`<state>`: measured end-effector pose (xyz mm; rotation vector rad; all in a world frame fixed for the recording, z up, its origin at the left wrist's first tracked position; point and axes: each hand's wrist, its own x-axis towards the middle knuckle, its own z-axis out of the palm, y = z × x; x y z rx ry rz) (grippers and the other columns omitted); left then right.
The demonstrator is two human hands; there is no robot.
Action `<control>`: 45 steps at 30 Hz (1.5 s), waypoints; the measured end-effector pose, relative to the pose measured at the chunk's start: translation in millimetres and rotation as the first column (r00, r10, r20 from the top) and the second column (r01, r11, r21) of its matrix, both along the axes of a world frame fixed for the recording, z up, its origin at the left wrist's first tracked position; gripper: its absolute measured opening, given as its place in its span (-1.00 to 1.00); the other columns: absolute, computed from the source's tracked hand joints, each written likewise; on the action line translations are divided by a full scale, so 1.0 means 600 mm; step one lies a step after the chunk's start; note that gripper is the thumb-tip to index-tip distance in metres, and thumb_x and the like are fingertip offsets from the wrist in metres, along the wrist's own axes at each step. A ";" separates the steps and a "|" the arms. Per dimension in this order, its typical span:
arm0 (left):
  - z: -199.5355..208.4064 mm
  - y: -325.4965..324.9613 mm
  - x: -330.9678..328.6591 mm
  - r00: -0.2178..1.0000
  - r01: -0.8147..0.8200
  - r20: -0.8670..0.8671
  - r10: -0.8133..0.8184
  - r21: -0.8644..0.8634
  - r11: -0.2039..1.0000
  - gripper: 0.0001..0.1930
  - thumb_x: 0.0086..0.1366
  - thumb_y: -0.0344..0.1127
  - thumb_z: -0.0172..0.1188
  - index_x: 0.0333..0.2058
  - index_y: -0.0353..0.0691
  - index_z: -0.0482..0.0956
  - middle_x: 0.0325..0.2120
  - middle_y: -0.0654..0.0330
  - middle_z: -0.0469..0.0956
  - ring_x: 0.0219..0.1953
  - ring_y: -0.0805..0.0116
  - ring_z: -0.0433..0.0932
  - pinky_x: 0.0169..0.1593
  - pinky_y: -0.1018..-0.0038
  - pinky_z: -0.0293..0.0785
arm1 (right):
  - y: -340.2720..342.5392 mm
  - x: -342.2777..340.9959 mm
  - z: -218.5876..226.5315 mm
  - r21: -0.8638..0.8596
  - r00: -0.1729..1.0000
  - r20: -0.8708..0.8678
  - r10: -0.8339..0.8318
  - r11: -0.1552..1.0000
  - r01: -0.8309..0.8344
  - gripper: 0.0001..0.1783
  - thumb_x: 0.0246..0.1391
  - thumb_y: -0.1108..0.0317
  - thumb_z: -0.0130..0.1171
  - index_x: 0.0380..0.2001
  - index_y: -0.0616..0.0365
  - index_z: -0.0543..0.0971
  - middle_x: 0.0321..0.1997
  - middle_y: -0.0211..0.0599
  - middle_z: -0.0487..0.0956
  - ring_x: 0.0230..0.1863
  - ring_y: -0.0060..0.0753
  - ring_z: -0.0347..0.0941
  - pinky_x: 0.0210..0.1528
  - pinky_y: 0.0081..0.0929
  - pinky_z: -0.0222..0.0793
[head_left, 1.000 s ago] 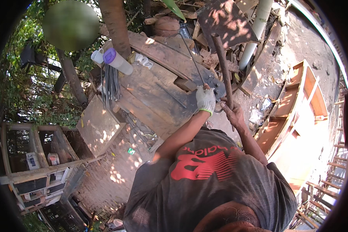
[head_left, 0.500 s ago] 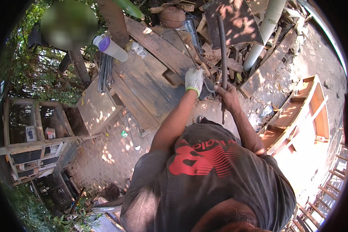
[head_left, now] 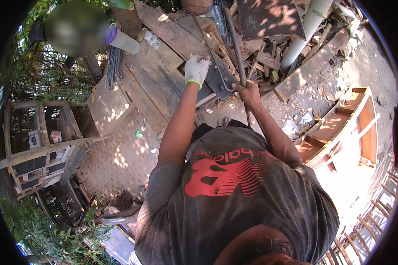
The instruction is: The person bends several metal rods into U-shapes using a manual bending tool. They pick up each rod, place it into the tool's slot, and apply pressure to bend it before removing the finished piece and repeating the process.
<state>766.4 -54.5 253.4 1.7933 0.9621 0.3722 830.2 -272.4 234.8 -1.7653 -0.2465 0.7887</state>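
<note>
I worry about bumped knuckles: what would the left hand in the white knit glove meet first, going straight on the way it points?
Probably the thin, bent grey metal rod just beyond the left hand; depth is unclear, so it might pass above.

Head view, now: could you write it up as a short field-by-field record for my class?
Left hand: gloved, near thin bent rod; grip unclear
Right hand: bare, closed around long dark bar
Between hands: dark plate
Work surface: wooden boards
Upper left: purple-lidded bottle
Upper right: white pipe, scrap wood
</note>
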 end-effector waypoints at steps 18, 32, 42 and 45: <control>-0.002 0.011 0.108 0.827 0.419 -0.546 -0.137 0.434 0.798 -0.65 0.20 -0.10 0.09 -0.23 -0.22 0.68 -0.24 -0.07 0.63 -0.17 -0.05 0.63 -0.11 0.13 0.55 | -0.141 -0.018 0.006 0.166 0.990 0.129 -0.061 0.985 0.039 -0.74 0.08 0.20 0.31 -0.34 0.19 0.60 -0.55 -0.35 0.46 -0.52 -0.44 0.35 -0.40 -0.43 0.34; -0.007 0.026 0.101 0.804 0.471 -0.580 -0.133 0.484 0.738 -0.58 0.13 0.03 0.24 -0.20 -0.20 0.66 -0.24 -0.06 0.65 -0.16 0.00 0.64 -0.13 0.17 0.57 | -0.332 -0.204 0.042 0.414 0.954 -0.286 0.089 0.910 0.039 -0.49 0.19 0.59 0.07 0.21 0.11 0.30 0.03 -0.12 0.56 -0.05 -0.40 0.52 0.00 -0.47 0.45; -0.011 0.029 0.104 0.807 0.508 -0.542 -0.235 0.434 0.744 -0.53 0.11 0.08 0.25 -0.17 -0.18 0.65 -0.19 -0.07 0.63 -0.10 -0.03 0.61 -0.08 0.15 0.54 | -0.242 -0.413 0.122 0.721 0.836 -0.546 0.052 0.538 0.437 -0.50 0.17 0.36 0.10 0.19 0.20 0.37 -0.06 0.25 0.50 -0.10 -0.04 0.56 0.00 -0.31 0.52; -0.017 0.029 0.097 0.835 0.488 -0.509 -0.210 0.507 0.711 -0.59 0.10 0.04 0.27 -0.24 -0.16 0.68 -0.25 0.02 0.67 -0.17 0.04 0.66 -0.20 0.19 0.59 | -0.232 -0.454 0.135 0.409 0.537 -0.841 -0.059 0.580 0.704 -0.57 0.13 0.15 0.09 -0.03 0.21 0.49 -0.14 0.16 0.52 -0.23 -0.07 0.59 -0.27 -0.39 0.60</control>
